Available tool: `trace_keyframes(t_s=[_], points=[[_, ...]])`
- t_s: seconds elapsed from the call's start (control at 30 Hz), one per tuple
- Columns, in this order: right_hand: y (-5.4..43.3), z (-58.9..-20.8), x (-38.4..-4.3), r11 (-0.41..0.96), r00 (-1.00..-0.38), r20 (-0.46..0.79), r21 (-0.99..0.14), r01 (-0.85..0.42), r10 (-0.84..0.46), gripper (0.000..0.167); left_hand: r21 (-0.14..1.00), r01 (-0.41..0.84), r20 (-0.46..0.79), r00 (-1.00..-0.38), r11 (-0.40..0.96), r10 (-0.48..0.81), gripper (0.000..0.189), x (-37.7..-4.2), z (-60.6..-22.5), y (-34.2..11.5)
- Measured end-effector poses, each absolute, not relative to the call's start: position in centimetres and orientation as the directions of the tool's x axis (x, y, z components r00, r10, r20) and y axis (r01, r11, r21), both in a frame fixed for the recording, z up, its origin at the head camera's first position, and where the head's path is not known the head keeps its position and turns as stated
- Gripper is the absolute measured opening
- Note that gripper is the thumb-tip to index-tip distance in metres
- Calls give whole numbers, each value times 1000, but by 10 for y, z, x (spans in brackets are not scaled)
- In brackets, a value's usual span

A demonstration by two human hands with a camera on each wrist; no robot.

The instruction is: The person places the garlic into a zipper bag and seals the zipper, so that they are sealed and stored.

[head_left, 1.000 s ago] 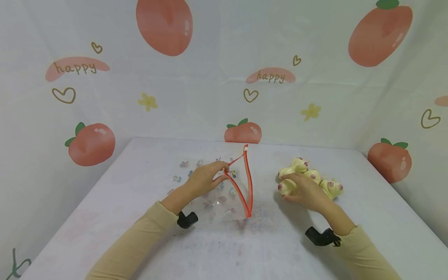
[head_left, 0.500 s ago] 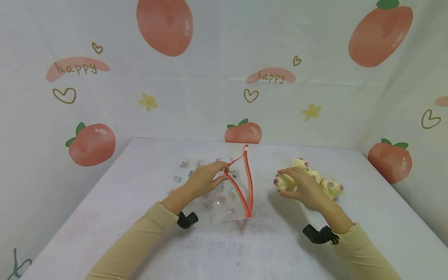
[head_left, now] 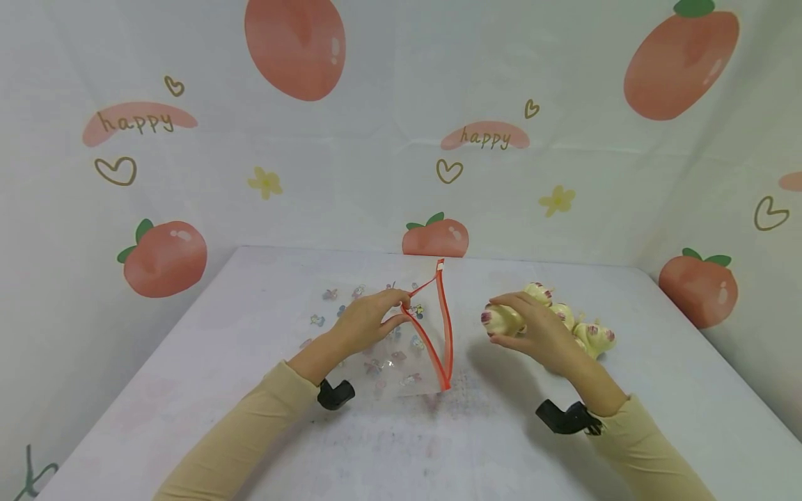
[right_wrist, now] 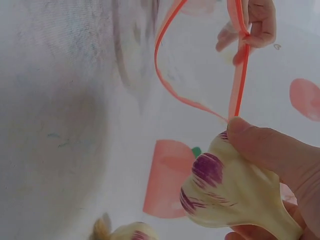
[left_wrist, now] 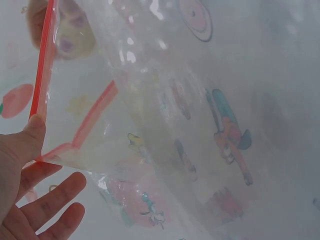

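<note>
My left hand (head_left: pixel 370 320) pinches the red zip edge of a clear zip bag (head_left: pixel 382 365) printed with small cartoon figures. The bag's mouth gapes toward the right, its red rim (left_wrist: pixel 42 60) parted in the left wrist view. In my right hand (head_left: pixel 545 334) is a garlic bulb (right_wrist: pixel 225 185), cream with purple streaks, held between thumb and fingers above the table. That bulb (head_left: pixel 501 319) is right of the bag's mouth, apart from it. Several more garlic bulbs (head_left: pixel 595 337) lie behind and to the right of my right hand, partly hidden by it.
A white table (head_left: pixel 401 452) carries everything. White cloth (head_left: pixel 376 174) printed with red fruit, hearts and "happy" hangs behind it and at the sides. A black wrist mount (head_left: pixel 335 394) sits at my left wrist, another black mount (head_left: pixel 567 417) at my right.
My right hand has lifted one garlic bulb from the pile and carried it left toward the bag's mouth. My left hand and the bag have stayed in place.
</note>
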State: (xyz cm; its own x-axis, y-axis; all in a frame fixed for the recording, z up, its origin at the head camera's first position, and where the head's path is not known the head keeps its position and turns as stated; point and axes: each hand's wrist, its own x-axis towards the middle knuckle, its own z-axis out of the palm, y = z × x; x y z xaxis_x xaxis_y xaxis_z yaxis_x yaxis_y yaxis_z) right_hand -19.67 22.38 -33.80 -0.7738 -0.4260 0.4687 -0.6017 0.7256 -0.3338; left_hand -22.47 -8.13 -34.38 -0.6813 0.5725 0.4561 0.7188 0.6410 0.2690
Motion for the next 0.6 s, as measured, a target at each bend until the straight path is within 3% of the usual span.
trace_keyframes(t_s=[0.6], points=[[205, -332, -197, 681, -726, 530, -331, -653, -438, 55, 261, 729, 472, -668, 633, 575, 20, -224, -343, -82]])
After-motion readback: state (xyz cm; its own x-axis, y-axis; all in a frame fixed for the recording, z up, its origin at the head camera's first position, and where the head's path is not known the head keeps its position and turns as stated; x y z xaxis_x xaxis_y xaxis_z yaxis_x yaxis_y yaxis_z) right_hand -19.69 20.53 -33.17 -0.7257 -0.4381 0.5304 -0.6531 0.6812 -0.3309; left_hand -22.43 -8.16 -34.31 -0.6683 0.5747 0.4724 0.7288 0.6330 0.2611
